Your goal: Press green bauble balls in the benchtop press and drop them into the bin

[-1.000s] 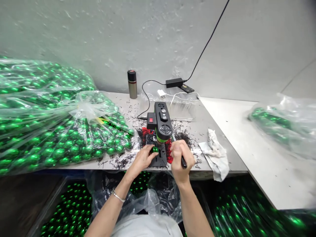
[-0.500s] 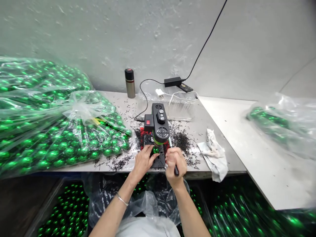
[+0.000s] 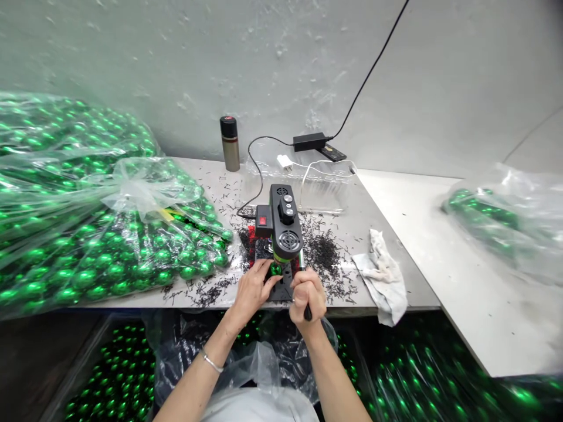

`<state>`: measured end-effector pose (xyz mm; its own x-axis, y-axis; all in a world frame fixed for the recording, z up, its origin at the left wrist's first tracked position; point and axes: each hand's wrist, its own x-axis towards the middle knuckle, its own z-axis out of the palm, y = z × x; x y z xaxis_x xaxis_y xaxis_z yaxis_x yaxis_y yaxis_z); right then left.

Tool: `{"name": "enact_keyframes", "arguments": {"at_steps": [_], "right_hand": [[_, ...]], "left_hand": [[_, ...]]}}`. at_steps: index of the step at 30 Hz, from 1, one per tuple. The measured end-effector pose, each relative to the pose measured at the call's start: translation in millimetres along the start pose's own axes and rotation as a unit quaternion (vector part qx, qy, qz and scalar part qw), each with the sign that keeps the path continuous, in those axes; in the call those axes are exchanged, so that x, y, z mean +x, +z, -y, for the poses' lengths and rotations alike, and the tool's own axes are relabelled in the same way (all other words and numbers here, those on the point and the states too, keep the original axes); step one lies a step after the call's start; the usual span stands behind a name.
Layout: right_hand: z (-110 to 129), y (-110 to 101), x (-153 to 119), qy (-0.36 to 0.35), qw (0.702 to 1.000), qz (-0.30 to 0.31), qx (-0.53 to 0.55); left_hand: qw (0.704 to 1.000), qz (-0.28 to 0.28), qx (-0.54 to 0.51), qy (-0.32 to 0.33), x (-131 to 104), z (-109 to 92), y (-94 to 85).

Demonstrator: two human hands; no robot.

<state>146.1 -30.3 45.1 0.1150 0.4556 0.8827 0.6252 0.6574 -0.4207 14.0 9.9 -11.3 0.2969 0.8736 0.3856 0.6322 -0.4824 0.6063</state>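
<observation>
A small black bench drill press (image 3: 285, 221) stands at the table's front edge, with a red switch on its left side. Under its head sits a shiny green ball (image 3: 276, 269), pinched between thumb and fingers of my left hand (image 3: 254, 288). My right hand (image 3: 308, 295) is wrapped round the black-gripped lever (image 3: 307, 313) at the machine's right side. The lower end of the head hides where it meets the ball. Many short black bits (image 3: 324, 252) lie around the base, with red ones (image 3: 252, 240) behind it.
Clear bags of green balls (image 3: 114, 246) fill the left, and more green balls (image 3: 127, 369) lie below the table. A stained white cloth (image 3: 382, 275) hangs over the front edge. Behind stand a flask (image 3: 229, 144), a clear plastic tray (image 3: 325, 196) and a power adapter (image 3: 309, 142).
My right hand and the lever have shifted slightly left and down. My left hand stays on the green ball, and the whole view has moved a little.
</observation>
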Motion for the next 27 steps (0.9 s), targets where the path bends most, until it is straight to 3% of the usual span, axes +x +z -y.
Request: {"name": "enact_keyframes", "arguments": {"at_steps": [6,21,27], "right_hand": [[-10,7,-19,0.012,0.999,-0.033,0.006],[-19,7,-22,-0.013,1.0,-0.012,0.008],[-20,4,-22,-0.059,0.997,0.041,-0.012]], "left_hand": [[1.0,-0.001,0.006,-0.002,-1,1,0.7],[1.0,0.001,0.011,0.003,0,2,1.1],[1.0,0.009,0.02,0.002,1,2,0.7]]}}
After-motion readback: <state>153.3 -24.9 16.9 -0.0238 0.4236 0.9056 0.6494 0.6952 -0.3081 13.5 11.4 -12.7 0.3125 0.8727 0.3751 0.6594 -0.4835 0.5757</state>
